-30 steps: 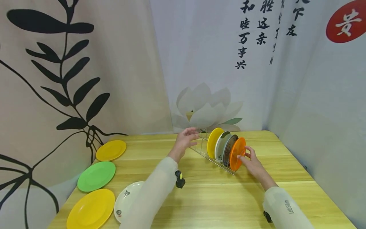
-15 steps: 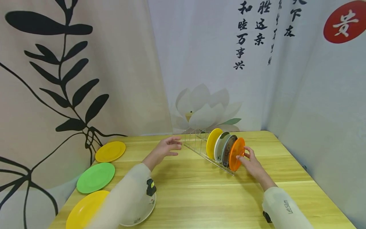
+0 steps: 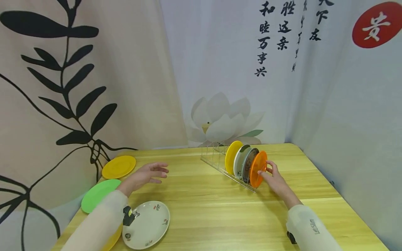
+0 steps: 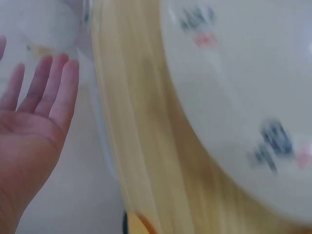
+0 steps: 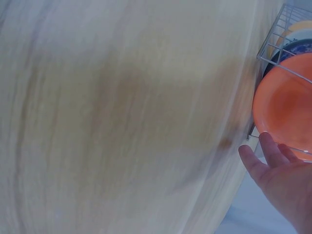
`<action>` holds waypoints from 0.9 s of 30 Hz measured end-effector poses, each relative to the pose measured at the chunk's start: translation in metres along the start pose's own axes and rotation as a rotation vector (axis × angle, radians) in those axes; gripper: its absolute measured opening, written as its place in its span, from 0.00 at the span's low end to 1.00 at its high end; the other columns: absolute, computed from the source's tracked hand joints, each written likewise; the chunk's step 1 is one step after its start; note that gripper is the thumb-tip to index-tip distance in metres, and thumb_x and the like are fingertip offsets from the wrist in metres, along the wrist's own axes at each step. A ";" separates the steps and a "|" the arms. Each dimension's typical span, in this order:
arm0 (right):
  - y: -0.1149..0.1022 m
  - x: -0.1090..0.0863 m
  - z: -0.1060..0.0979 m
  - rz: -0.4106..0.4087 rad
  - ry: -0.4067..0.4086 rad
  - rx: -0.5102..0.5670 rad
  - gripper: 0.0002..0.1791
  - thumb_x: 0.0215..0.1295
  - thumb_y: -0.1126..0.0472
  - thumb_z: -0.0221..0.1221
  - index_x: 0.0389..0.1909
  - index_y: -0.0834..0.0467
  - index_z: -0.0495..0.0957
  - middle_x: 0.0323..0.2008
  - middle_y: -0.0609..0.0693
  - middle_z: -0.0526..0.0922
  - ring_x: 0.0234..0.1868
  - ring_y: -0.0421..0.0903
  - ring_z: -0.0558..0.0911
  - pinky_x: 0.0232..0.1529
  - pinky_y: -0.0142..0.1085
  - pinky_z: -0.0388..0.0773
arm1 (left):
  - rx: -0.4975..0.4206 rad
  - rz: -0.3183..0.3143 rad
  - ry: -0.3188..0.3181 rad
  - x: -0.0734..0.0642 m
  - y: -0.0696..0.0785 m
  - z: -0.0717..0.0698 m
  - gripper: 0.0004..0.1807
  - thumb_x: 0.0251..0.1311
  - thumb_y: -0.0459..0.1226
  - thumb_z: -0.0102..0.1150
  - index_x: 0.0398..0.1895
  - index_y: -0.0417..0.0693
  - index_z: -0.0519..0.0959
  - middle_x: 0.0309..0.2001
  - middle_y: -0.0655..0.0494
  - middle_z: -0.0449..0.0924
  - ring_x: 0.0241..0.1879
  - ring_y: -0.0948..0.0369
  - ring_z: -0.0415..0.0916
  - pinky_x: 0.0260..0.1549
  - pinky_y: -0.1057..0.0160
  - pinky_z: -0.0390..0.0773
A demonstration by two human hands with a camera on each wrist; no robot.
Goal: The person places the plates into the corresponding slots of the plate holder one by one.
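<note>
My left hand (image 3: 147, 176) is held above the left part of the table, palm inward, with loosely extended fingers and nothing in them. Below its wrist lies a white plate (image 3: 149, 226) with small printed designs; this plate (image 4: 253, 78) also fills the right of the left wrist view. My right hand (image 3: 276, 181) is at the edge of an orange plate (image 3: 258, 169), its fingertips against the plate. In the right wrist view the fingers of that hand (image 5: 287, 180) look fairly straight. The orange plate stands upright at the near end of a wire rack (image 3: 216, 164).
Behind the orange plate, a dark patterned plate (image 3: 249, 167), pale plates (image 3: 240, 160) and a yellow plate (image 3: 231, 157) stand in the rack. On the left lie a yellow plate (image 3: 119, 166), a green plate (image 3: 97, 193) and another yellow plate (image 3: 114, 238), partly hidden by my sleeve.
My left hand has moved away from the rack, leftward and nearer, uncovering the rack's far end and the white plate. The right hand stays at the orange plate. The view has shifted slightly.
</note>
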State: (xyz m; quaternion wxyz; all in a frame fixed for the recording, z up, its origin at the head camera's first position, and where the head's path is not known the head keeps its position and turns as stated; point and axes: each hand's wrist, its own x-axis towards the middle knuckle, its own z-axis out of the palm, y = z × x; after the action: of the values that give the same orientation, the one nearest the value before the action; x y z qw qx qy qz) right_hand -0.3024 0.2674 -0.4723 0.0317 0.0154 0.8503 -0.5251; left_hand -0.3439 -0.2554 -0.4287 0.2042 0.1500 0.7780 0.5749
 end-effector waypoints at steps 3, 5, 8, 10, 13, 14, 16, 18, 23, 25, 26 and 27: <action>-0.001 0.000 0.001 0.002 0.004 -0.005 0.44 0.74 0.43 0.51 0.77 0.53 0.37 0.73 0.73 0.49 0.70 0.73 0.56 0.67 0.68 0.51 | 0.008 -0.028 -0.023 -0.013 -0.011 -0.014 0.33 0.69 0.39 0.60 0.71 0.34 0.61 0.66 0.30 0.64 0.59 0.46 0.73 0.59 0.43 0.73; -0.002 -0.001 0.001 0.006 0.004 -0.005 0.43 0.74 0.43 0.51 0.77 0.53 0.37 0.73 0.72 0.49 0.70 0.73 0.56 0.67 0.68 0.51 | 0.023 -0.053 -0.032 -0.021 -0.017 -0.022 0.33 0.69 0.38 0.60 0.71 0.33 0.60 0.66 0.30 0.64 0.59 0.45 0.73 0.58 0.42 0.73; -0.004 -0.003 0.002 0.008 0.005 -0.001 0.43 0.74 0.44 0.51 0.77 0.53 0.37 0.73 0.72 0.49 0.70 0.73 0.56 0.67 0.68 0.51 | 0.033 -0.091 -0.038 -0.030 -0.027 -0.030 0.33 0.69 0.37 0.59 0.70 0.30 0.60 0.64 0.30 0.66 0.58 0.43 0.73 0.58 0.42 0.74; -0.005 -0.004 0.002 0.011 0.006 -0.002 0.43 0.74 0.44 0.51 0.77 0.53 0.37 0.73 0.72 0.49 0.70 0.73 0.56 0.67 0.68 0.51 | 0.043 -0.113 -0.046 -0.035 -0.032 -0.034 0.33 0.69 0.36 0.59 0.70 0.29 0.59 0.64 0.30 0.67 0.59 0.43 0.73 0.56 0.43 0.75; -0.005 -0.003 0.002 0.013 0.016 -0.001 0.42 0.74 0.44 0.51 0.77 0.52 0.38 0.73 0.72 0.50 0.70 0.73 0.56 0.67 0.68 0.50 | 0.047 -0.142 -0.059 -0.042 -0.039 -0.038 0.33 0.69 0.36 0.59 0.70 0.28 0.59 0.63 0.31 0.69 0.58 0.42 0.74 0.55 0.44 0.77; -0.005 -0.003 0.002 0.013 0.018 -0.003 0.42 0.74 0.44 0.51 0.77 0.52 0.38 0.73 0.72 0.50 0.70 0.73 0.56 0.67 0.68 0.50 | 0.049 -0.147 -0.067 -0.045 -0.041 -0.039 0.33 0.68 0.36 0.59 0.70 0.27 0.59 0.62 0.31 0.69 0.57 0.42 0.74 0.54 0.45 0.77; -0.004 -0.002 0.003 0.011 0.023 -0.004 0.42 0.74 0.44 0.51 0.77 0.53 0.39 0.73 0.72 0.50 0.70 0.73 0.56 0.68 0.68 0.50 | 0.058 -0.162 -0.082 -0.050 -0.043 -0.040 0.33 0.68 0.36 0.59 0.69 0.27 0.60 0.61 0.32 0.71 0.56 0.43 0.75 0.53 0.46 0.78; -0.003 -0.001 0.003 0.007 0.024 -0.004 0.42 0.74 0.45 0.51 0.77 0.53 0.39 0.73 0.72 0.51 0.70 0.73 0.56 0.68 0.68 0.50 | 0.057 -0.184 -0.091 -0.054 -0.045 -0.041 0.32 0.68 0.35 0.60 0.68 0.27 0.61 0.59 0.34 0.73 0.55 0.44 0.76 0.52 0.47 0.79; -0.002 -0.001 0.003 -0.005 0.023 -0.004 0.42 0.74 0.45 0.51 0.77 0.54 0.39 0.73 0.73 0.51 0.71 0.73 0.55 0.68 0.68 0.49 | 0.065 -0.229 -0.124 -0.061 -0.052 -0.041 0.30 0.67 0.35 0.60 0.66 0.29 0.64 0.59 0.38 0.75 0.54 0.49 0.76 0.51 0.49 0.80; -0.002 -0.001 0.002 -0.006 0.021 -0.003 0.42 0.74 0.44 0.51 0.77 0.54 0.39 0.73 0.73 0.51 0.70 0.73 0.55 0.68 0.68 0.50 | 0.069 -0.235 -0.139 -0.062 -0.056 -0.041 0.28 0.66 0.35 0.61 0.65 0.29 0.66 0.58 0.39 0.76 0.53 0.50 0.76 0.50 0.50 0.80; -0.002 -0.001 0.002 -0.006 0.020 -0.002 0.42 0.74 0.44 0.51 0.77 0.54 0.39 0.73 0.73 0.51 0.70 0.73 0.55 0.67 0.68 0.50 | 0.070 -0.236 -0.146 -0.062 -0.058 -0.040 0.28 0.66 0.34 0.61 0.65 0.29 0.67 0.57 0.40 0.76 0.52 0.51 0.77 0.49 0.50 0.81; -0.002 -0.001 0.002 -0.004 0.020 0.000 0.42 0.74 0.44 0.51 0.77 0.54 0.39 0.73 0.73 0.51 0.70 0.73 0.55 0.67 0.68 0.50 | 0.072 -0.237 -0.152 -0.062 -0.059 -0.039 0.27 0.66 0.34 0.61 0.64 0.30 0.67 0.57 0.41 0.77 0.52 0.52 0.77 0.49 0.51 0.81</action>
State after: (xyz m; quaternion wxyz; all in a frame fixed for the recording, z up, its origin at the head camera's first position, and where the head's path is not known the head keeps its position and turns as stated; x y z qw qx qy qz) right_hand -0.3014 0.2647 -0.4715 0.0222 0.0192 0.8506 -0.5250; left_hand -0.3091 -0.3348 -0.4663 0.3235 0.1072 0.7927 0.5054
